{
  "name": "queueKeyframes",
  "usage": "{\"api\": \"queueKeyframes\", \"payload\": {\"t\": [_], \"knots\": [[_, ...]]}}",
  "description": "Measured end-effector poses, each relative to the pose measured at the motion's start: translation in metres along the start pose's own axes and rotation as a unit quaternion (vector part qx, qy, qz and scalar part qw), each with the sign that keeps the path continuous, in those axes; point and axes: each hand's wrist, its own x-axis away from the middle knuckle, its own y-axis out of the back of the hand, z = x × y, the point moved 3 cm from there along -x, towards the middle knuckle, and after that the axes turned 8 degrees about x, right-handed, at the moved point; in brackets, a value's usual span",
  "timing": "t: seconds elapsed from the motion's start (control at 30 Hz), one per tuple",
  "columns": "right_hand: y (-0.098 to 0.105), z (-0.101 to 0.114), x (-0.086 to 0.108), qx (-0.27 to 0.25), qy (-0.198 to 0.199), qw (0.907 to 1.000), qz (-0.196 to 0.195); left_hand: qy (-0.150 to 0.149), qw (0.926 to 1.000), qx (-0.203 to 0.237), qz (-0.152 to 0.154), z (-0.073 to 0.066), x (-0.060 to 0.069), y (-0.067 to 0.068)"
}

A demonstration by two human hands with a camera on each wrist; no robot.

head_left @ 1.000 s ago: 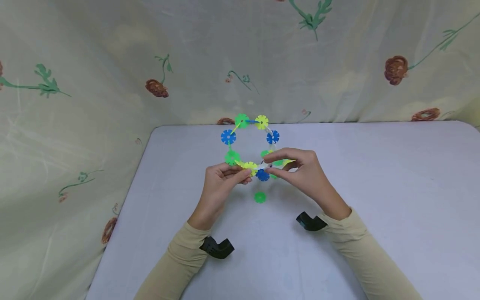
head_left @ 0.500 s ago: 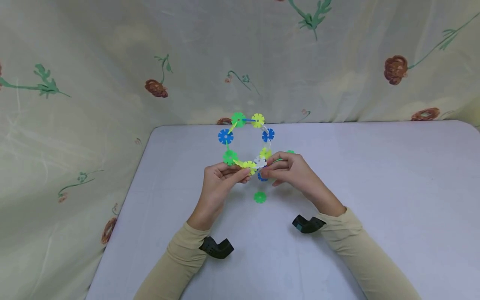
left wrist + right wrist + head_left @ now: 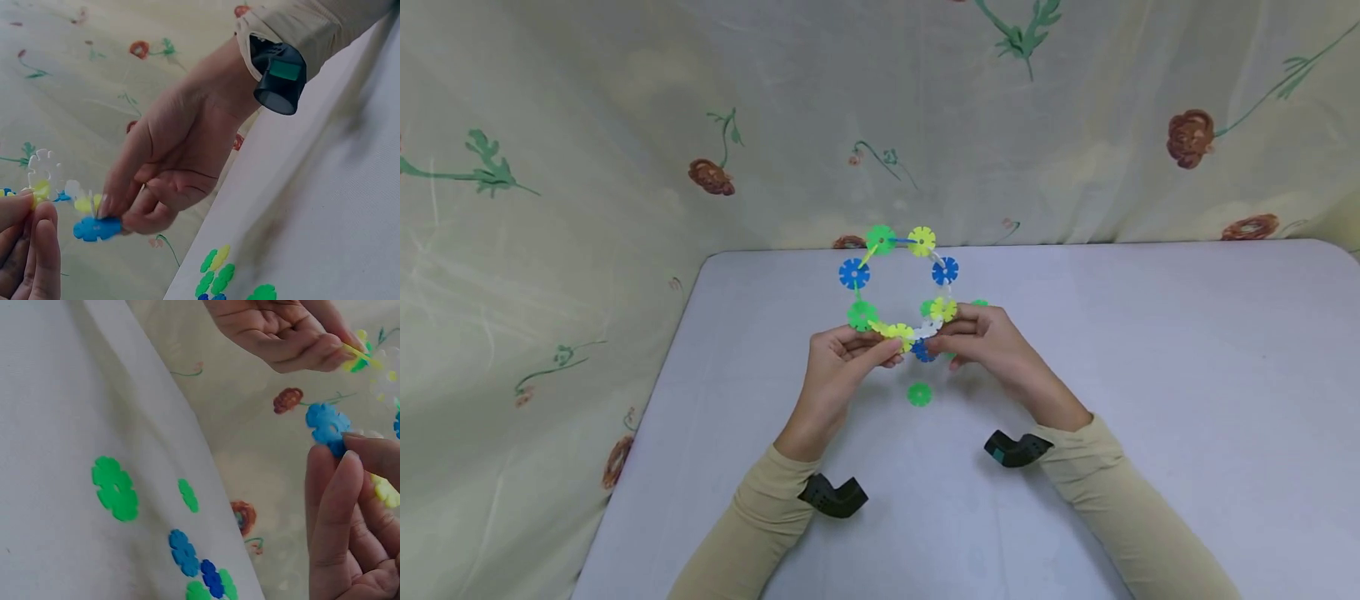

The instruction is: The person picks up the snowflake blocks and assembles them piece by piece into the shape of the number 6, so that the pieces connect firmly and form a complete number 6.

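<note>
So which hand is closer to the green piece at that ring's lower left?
Left: the left hand is right by the green piece, just below it in the head view; the right hand is farther off, rightward.

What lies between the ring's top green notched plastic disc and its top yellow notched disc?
A blue piece, seen edge-on, in the head view.

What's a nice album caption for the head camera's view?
The left hand holds a ring of bright discs, right hand close by.
</note>
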Motion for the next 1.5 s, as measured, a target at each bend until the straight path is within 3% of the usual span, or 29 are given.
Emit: {"api": "queueKeyframes", "payload": {"t": [0.3,0.53,1.1,1.3,1.5], "knots": [[0.026,0.009,0.007,-0.05,0.045,0.9971,-0.036,-0.003,0.9998,-0.017,-0.007,-0.001,-0.001,-0.001],[0.031,0.016,0.011,-0.081,0.07,0.9932,-0.044,0.001,0.9993,-0.032,-0.021,-0.001,-0.001,0.001],[0.023,0.019,0.012,-0.047,0.076,0.9946,-0.052,0.003,0.9988,-0.046,-0.017,0.006,-0.002,0.003],[0.019,0.016,0.01,-0.065,0.072,0.9943,-0.044,0.002,0.9983,-0.055,-0.019,0.006,-0.002,0.004],[0.023,0.015,0.01,-0.031,0.065,0.997,-0.027,0.006,0.9982,-0.059,-0.011,0.006,-0.003,0.005]]}}
